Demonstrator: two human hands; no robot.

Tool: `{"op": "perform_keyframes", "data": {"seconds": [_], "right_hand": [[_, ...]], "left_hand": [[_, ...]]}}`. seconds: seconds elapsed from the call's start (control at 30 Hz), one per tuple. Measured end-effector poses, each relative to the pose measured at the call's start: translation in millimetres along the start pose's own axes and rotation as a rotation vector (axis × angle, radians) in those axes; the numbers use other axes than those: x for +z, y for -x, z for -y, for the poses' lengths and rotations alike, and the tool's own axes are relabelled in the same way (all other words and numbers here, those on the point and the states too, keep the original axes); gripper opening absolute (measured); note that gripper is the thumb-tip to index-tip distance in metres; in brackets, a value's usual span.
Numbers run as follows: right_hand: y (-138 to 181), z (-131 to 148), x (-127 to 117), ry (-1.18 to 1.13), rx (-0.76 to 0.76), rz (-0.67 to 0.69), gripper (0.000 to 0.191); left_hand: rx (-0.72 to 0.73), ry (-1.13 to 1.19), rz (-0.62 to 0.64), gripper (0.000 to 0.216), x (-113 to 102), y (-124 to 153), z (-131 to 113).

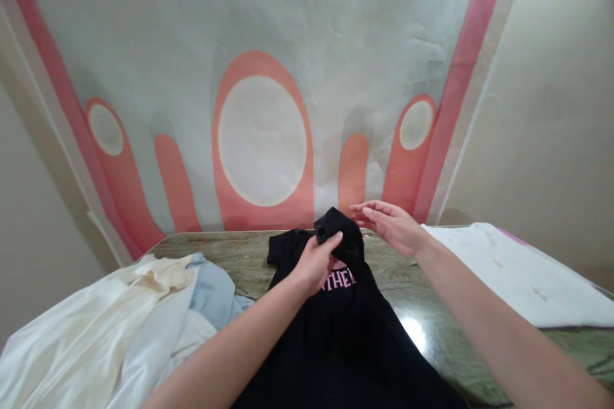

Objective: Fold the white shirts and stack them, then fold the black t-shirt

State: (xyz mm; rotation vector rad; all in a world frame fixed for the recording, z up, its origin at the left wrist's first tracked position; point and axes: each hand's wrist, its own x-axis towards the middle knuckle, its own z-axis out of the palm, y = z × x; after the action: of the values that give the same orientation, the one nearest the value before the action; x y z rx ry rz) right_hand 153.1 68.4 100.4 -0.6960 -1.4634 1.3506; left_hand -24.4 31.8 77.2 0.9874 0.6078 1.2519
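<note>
A black T-shirt (336, 345) with pink lettering on its chest lies over the table, its lower part running out of view toward me. My left hand (314, 265) is closed on a bunched upper part of the shirt, thumb on top, and lifts it off the surface. That raised fold covers part of the print. Just right of the lifted cloth, my right hand (388, 223) hangs in the air with its fingers stretched out and nothing in them. Its fingertips are close to the fabric; whether they touch it I cannot tell.
On the left is a loose heap of cream and white clothes (110, 326), with a light blue garment (213, 291) beside it. A white garment (518, 275) lies flat on the right. Behind the wood-grain table (244, 262) stands a wall panel (261, 140) with pink and orange shapes.
</note>
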Motion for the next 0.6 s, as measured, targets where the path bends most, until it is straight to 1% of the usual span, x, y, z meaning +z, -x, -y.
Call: {"op": "perform_keyframes", "data": {"seconds": [0.07,0.13,0.2,0.27,0.33,0.4,0.47,0.53,0.6], "right_hand": [[-8.1,-17.3,-24.2,0.055,-0.031,-0.096,0.034],[-12.6,-37.5,-36.2,0.106,-0.022,-0.104,0.046],[-13.3,-54.0,-33.6,0.106,-0.012,-0.040,0.057],[-11.8,-64.0,-21.9,0.073,0.002,0.040,0.064],[-10.0,-69.4,-9.0,0.017,0.054,0.111,0.065],[-8.8,-74.1,0.1,-0.093,0.139,0.166,0.060],[-7.4,-79.8,4.8,-0.246,0.220,0.211,0.055],[-4.2,-83.8,6.8,-0.366,0.257,0.233,0.053],[1.7,-81.0,6.9,-0.386,0.264,0.230,0.051]], "left_hand": [[-0.074,0.068,0.080,0.022,-4.4,-2.5,-23.1],[-0.147,0.095,0.176,0.021,-6.1,-5.2,-48.2],[-0.169,0.116,0.250,0.023,-4.8,-8.0,-71.2],[-0.135,0.153,0.276,0.023,-1.6,-11.1,-89.4],[-0.076,0.201,0.256,0.023,2.1,-14.7,-102.1],[-0.020,0.243,0.214,0.024,4.8,-18.3,-110.6],[0.037,0.268,0.169,0.026,5.6,-21.2,-116.9],[0.092,0.272,0.124,0.028,3.8,-22.4,-123.4],[0.142,0.258,0.080,0.030,-0.5,-21.5,-131.4]]}}
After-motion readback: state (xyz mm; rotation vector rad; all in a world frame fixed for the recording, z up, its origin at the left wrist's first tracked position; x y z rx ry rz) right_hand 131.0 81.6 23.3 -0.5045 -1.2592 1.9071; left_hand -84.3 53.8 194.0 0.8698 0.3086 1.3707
